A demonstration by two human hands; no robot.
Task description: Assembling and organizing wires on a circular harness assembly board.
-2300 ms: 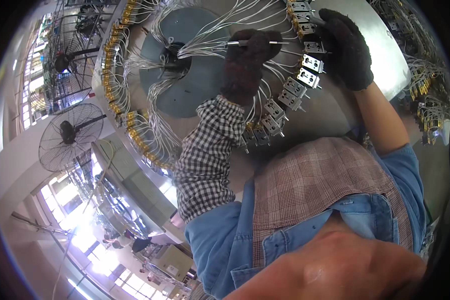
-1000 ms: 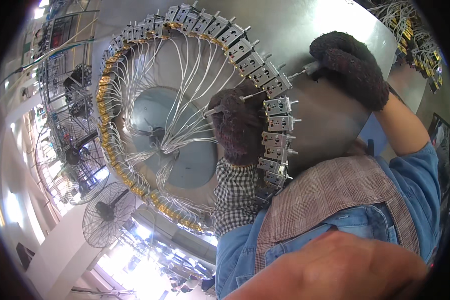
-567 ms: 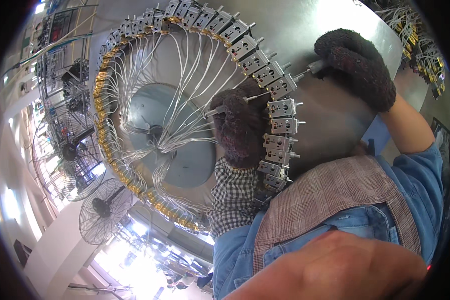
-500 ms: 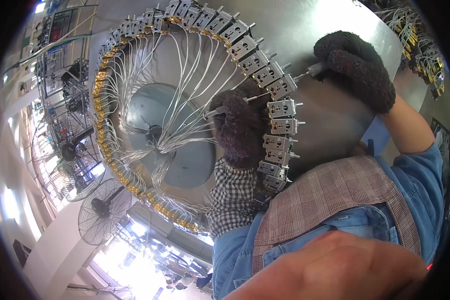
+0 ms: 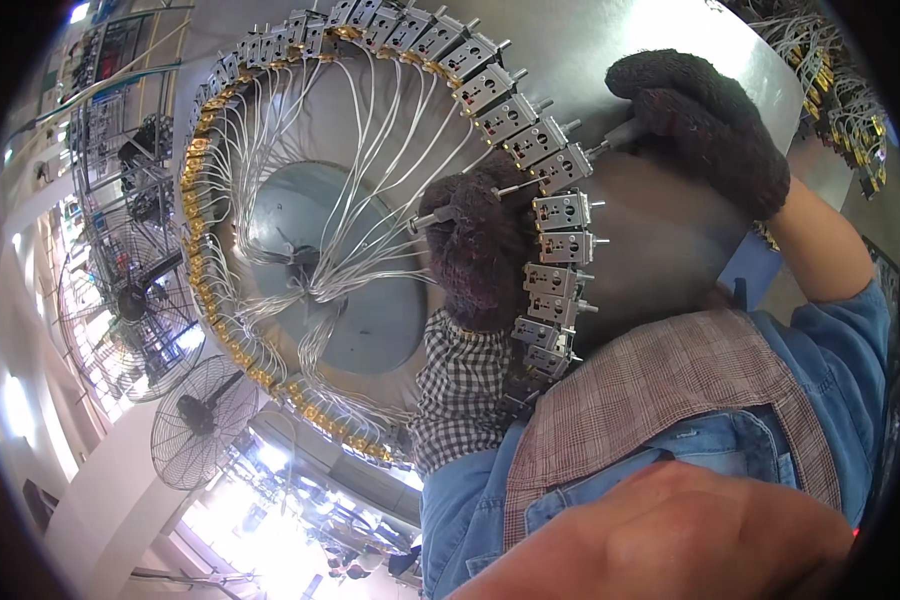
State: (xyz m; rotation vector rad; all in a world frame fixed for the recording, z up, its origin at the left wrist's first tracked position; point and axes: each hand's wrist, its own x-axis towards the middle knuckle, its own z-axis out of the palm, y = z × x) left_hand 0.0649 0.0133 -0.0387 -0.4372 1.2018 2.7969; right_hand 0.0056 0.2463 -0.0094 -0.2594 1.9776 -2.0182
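Note:
Both hands wear dark fuzzy gloves. My left hand [image 5: 475,250], inside the ring, is closed around a thin screwdriver [image 5: 510,189]; its metal shaft points at the inner face of one small metal switch box [image 5: 564,167]. On the outer side of that box, my right hand [image 5: 710,125] is closed on a grey cylindrical piece [image 5: 620,136], which sits at the box's protruding shaft. Its fingertips are partly hidden by the glove. Similar boxes stand side by side around the round metal turntable [image 5: 610,250], with thin white leads [image 5: 360,215] running from them to the centre.
A blue-grey disc [image 5: 360,330] lies at the ring's middle. More bundled leads with yellow ends [image 5: 840,90] hang at the far right. Fans [image 5: 202,410] and racks [image 5: 150,150] stand at left. A blue object [image 5: 750,270] sits by my right elbow.
My right hand has shifted slightly up and left, with its fingers turned around the grey piece. The left hand stays at the same box with the screwdriver.

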